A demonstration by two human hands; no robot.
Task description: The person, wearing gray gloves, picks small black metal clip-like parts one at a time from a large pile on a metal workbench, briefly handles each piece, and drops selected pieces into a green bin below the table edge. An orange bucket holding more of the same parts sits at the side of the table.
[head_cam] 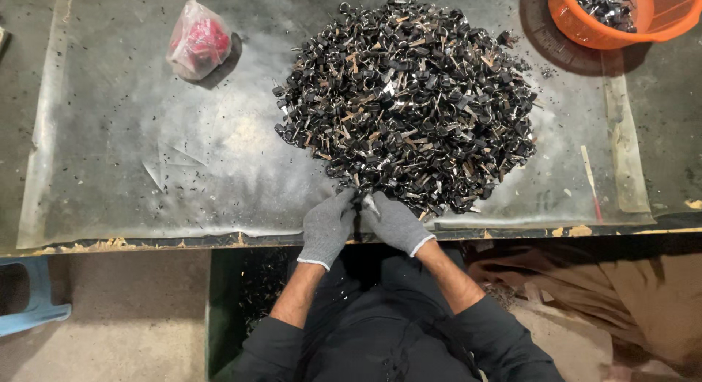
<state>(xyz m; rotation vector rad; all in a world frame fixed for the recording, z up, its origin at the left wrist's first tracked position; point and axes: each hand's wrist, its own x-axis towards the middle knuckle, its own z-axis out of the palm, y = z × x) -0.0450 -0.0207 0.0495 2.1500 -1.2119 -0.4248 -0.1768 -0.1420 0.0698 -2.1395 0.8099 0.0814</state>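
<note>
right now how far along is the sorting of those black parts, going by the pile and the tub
Early, it seems. Some black pieces already lie in the orange tub. The gloved left hand and right hand pinch one small part between them at the table edge. The big heap of black parts looks largely unworked.

Orange basin [585,27] cut off by the top edge. Blue stool [33,301] cut off at left. Contents of the pink bag [197,40] indistinct. Small piece between the left hand [327,227] and right hand [395,222] too small to identify.

head view | straight down | close above table [146,170] edge
</note>
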